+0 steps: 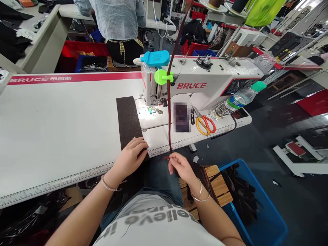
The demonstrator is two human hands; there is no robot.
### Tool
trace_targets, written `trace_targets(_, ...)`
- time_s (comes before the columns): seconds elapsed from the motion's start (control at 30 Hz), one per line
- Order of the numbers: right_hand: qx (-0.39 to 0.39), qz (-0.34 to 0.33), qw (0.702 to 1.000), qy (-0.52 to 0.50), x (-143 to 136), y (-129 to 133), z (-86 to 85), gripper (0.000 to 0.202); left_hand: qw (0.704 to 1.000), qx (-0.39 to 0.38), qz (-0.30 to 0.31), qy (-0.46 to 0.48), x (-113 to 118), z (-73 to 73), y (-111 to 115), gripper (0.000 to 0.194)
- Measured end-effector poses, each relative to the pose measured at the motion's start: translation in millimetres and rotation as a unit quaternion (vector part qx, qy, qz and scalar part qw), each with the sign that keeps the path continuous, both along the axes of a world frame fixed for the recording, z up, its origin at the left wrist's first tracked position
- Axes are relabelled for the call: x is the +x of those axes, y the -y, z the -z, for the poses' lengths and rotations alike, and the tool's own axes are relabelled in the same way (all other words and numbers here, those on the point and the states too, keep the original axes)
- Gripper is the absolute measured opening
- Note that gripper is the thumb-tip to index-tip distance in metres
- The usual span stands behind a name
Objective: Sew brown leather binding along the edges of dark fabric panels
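A dark brown piece of fabric (129,118) lies on the white table beside the sewing machine (194,78) and runs down to the front edge. On its near end rests my left hand (133,152), fingers laid over the cloth and slightly bent. A long, narrow dark-red strip of tape (169,116) hangs from above, passing in front of the machine head by a lime-green clip (163,77). Just off the table edge, my right hand (180,165) pinches the lower end of this tape between thumb and fingers.
Scissors with orange and red handles (205,125), a pixelated phone-like rectangle (182,117) and a water bottle (232,104) lie right of the needle area. A blue bin (271,213) of dark fabric stands at lower right by a wooden stool (221,189). Another person (118,24) sits ahead.
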State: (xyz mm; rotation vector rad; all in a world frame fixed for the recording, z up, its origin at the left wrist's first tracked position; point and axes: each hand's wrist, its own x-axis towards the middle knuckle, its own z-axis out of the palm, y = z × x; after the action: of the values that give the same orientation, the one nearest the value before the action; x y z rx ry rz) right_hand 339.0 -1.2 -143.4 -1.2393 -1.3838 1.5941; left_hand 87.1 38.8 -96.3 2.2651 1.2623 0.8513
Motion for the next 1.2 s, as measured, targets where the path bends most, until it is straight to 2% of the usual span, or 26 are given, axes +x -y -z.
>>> trace_targets(0.03, 0.006, 0.057, 0.996, -0.074, -4, -2, -11.3, 0.022, 1.000, -0.009, -0.002, 0.024, 1, -0.6, 3, 0.013)
trace_targets(0.1, 0.039, 0.143, 0.978, -0.149, -17, -8, -31.1, 0.024, 0.998, -0.028, -0.010, 0.061, 2, -1.5, 7, 0.012)
trace_targets(0.2, 0.077, 0.183, 0.964, -0.176, -45, -17, -49.3, 0.028, 0.994, -0.065, -0.003, 0.083, 0, -3.2, 8, 0.020)
trace_targets(0.27, 0.107, 0.155, 0.970, -0.153, -63, -21, -53.5, 0.028, 0.991, -0.092, 0.015, 0.093, -2, -5.6, 8, 0.026)
trace_targets(0.33, 0.147, 0.094, 0.979, -0.102, -77, -22, -53.5, 0.025, 0.986, -0.117, 0.029, 0.119, -4, -8.7, 7, 0.030)
trace_targets(0.43, 0.183, 0.007, 0.983, -0.035, -88, -20, -49.9, 0.023, 0.972, -0.155, 0.015, 0.175, -3, -11.7, 8, 0.035)
trace_targets(0.5, 0.194, -0.013, 0.981, -0.008, -91, -17, -47.2, 0.025, 0.960, -0.184, -0.014, 0.209, -2, -11.1, 9, 0.033)
trace_targets(0.6, 0.212, -0.008, 0.977, 0.021, -90, -12, -43.5, 0.026, 0.939, -0.218, -0.045, 0.263, 0, -7.7, 11, 0.024)
trace_targets(0.73, 0.195, -0.081, 0.976, 0.048, -84, -5, -35.9, 0.022, 0.928, -0.214, -0.066, 0.298, 1, -5.5, 11, 0.036)
trace_targets(0.83, 0.177, -0.153, 0.970, 0.063, -78, 2, -27.3, 0.017, 0.934, -0.196, -0.086, 0.287, 0, -5.5, 10, 0.037)
trace_targets(0.97, 0.145, -0.217, 0.964, 0.058, -68, 9, -16.8, 0.018, 0.933, -0.177, -0.120, 0.291, -2, -3.0, 10, 0.035)
trace_targets(1.1, 0.084, -0.234, 0.967, 0.055, -59, 12, -12.2, 0.017, 0.928, -0.161, -0.155, 0.300, -2, 0.7, 9, 0.029)
trace_targets(1.2, 0.060, -0.210, 0.976, 0.001, -60, 10, -11.1, 0.018, 0.938, -0.148, -0.120, 0.289, -2, 3.2, 9, 0.024)
